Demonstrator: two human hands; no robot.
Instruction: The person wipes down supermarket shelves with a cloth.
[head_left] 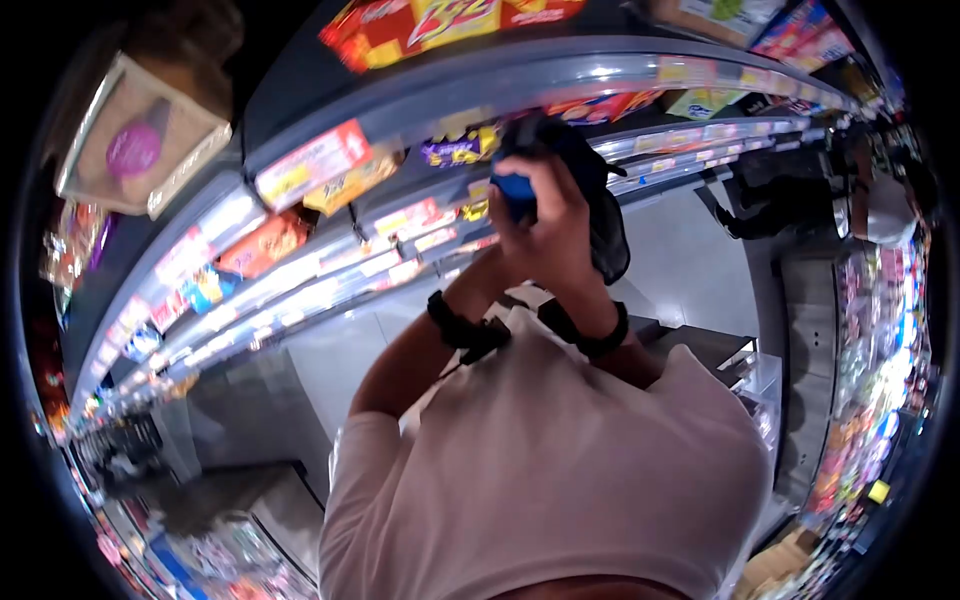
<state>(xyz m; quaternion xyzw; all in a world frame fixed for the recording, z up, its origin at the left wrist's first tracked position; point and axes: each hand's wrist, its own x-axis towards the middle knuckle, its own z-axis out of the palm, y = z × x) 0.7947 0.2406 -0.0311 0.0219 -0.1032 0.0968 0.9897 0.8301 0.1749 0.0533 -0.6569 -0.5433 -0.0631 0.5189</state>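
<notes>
Both hands meet at the upper middle, in front of the shelves. My right hand (565, 230) is closed, its fingers curled round a blue object (516, 190). Against its far side hangs a dark, soft-looking item (604, 225), possibly a bag or cloth; blur hides its exact shape. My left hand (500, 262) comes in from the left and overlaps the right one; its fingers are mostly hidden. Black bands circle both wrists.
Shelves with price labels (312, 163) and colourful snack packs (425, 28) curve across the top and left. A clear-fronted box (140, 140) is at upper left. At right are a person (880, 205) and another stocked shelf (860, 400). Grey floor (690, 255) shows between.
</notes>
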